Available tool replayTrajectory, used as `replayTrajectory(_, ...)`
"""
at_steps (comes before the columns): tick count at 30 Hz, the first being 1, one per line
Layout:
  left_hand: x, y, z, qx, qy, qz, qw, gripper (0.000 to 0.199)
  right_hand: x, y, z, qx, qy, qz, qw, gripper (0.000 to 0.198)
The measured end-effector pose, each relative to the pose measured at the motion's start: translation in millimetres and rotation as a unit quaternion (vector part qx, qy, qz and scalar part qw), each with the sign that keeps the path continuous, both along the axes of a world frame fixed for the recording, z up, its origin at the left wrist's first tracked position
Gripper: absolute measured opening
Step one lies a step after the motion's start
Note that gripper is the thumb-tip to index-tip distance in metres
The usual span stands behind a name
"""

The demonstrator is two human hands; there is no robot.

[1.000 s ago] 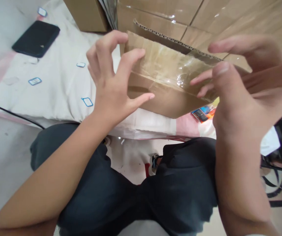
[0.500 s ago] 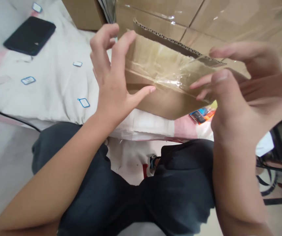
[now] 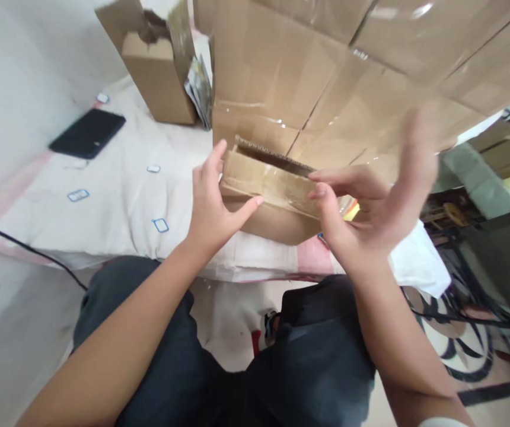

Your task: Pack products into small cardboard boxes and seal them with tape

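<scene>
A small brown cardboard box (image 3: 277, 222) with shiny clear tape on its folded flap (image 3: 273, 181) stands on the cloth in front of me. Its top shows a narrow dark gap along the rear corrugated edge. My left hand (image 3: 214, 204) grips the box's left end, thumb on the front and fingers at the far corner. At the right end, my right hand (image 3: 357, 207) has thumb and forefinger closed on the flap's edge. Another right finger is raised and blurred. Whether loose tape lies between the right fingertips is unclear.
Large taped cartons (image 3: 281, 71) rise behind the box. An open carton (image 3: 157, 83) stands at the back left, near a black flat case (image 3: 88, 133). Blue-edged labels (image 3: 161, 225) lie on the white cloth (image 3: 121, 219). A black cable (image 3: 28, 243) crosses the left side.
The view has pulled back, showing more of the cartons. My right thumb and forefinger have come together on the flap, while the flap sits lower. My left hand keeps its hold.
</scene>
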State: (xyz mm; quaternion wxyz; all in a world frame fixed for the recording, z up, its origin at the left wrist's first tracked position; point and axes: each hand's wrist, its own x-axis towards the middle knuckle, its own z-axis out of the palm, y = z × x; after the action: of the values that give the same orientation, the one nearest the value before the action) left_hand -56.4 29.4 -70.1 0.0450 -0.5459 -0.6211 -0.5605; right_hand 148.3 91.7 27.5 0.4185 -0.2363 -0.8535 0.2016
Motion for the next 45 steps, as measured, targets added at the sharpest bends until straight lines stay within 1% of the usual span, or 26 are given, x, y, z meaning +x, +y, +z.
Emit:
replayTrajectory(1,0,0,0.2,-0.002,-0.001,0.006,1.0,0.094,-6,0,5,0.037,0.022,-0.014,0.999,0.059)
replayTrajectory(3,0,0,1.4,-0.009,-0.006,0.012,1.0,0.092,-16,3,17,0.097,0.04,-0.036,0.994,0.042)
replayTrajectory(5,-1,-1,3.1,-0.015,-0.009,0.009,1.0,0.09,-22,8,31,0.126,0.006,-0.037,0.991,0.03)
replayTrajectory(7,-3,-2,4.7,-0.021,-0.012,0.004,1.0,0.089,-23,14,41,0.15,-0.044,-0.032,0.987,0.028)
replayTrajectory(9,-3,-2,6.0,-0.03,-0.014,-0.001,0.999,0.087,-21,21,45,0.16,-0.075,-0.021,0.984,0.033)
replayTrajectory(11,-3,-2,7.1,-0.038,-0.011,-0.001,0.999,0.085,-17,30,41,0.145,-0.058,-0.015,0.988,0.042)
replayTrajectory(14,-3,-3,8.5,-0.027,0.015,0.002,1.0,0.081,-12,42,27,0.092,0.005,0.005,0.996,0.051)
replayTrajectory(16,-3,-2,9.1,-0.001,0.048,0.01,0.999,0.08,-11,47,20,0.069,0.042,0.019,0.997,0.051)
replayTrajectory(19,-5,0,8.1,0.033,0.094,0.025,0.995,0.076,-15,49,17,0.036,0.105,0.032,0.993,0.045)
replayTrajectory(21,-6,3,6.1,0.038,0.117,0.025,0.992,0.064,-20,48,19,-0.013,0.141,0.046,0.989,0.035)
replayTrajectory(24,-7,8,2.1,0.032,0.136,0.018,0.99,0.036,-24,49,26,-0.085,0.166,0.067,0.98,0.016)
replayTrajectory(25,-7,10,1.1,0.033,0.135,0.02,0.99,0.029,-25,49,29,-0.095,0.171,0.068,0.978,0.014)
replayTrajectory(27,-8,12,0.4,0.039,0.122,0.033,0.991,0.021,-25,49,35,-0.106,0.172,0.063,0.977,0.018)
replayTrajectory(29,-9,15,2.8,0.036,0.111,0.051,0.992,0.025,-25,49,42,-0.126,0.17,0.065,0.975,0.023)
replayTrajectory(31,-11,17,9.0,0.016,0.127,0.05,0.991,0.038,-26,48,48,-0.153,0.178,0.079,0.969,0.029)
replayTrajectory(33,-12,19,17.6,-0.022,0.176,0.019,0.984,0.052,-27,47,52,-0.169,0.188,0.088,0.963,0.039)
replayTrajectory(35,-13,20,25.7,-0.064,0.229,-0.015,0.971,0.059,-27,48,54,-0.173,0.188,0.09,0.963,0.046)
replayTrajectory(37,-13,20,30.1,-0.085,0.253,-0.033,0.963,0.059,-27,51,54,-0.171,0.185,0.093,0.963,0.046)
replayTrajectory(39,-12,19,29.9,-0.088,0.252,-0.039,0.963,0.056,-27,54,53,-0.168,0.185,0.101,0.963,0.044)
replayTrajectory(42,-13,14,23.7,-0.083,0.232,-0.049,0.968,0.053,-28,61,50,-0.174,0.182,0.106,0.962,0.043)
replayTrajectory(45,-14,10,17.0,-0.077,0.219,-0.056,0.971,0.049,-30,70,47,-0.196,0.174,0.102,0.96,0.043)
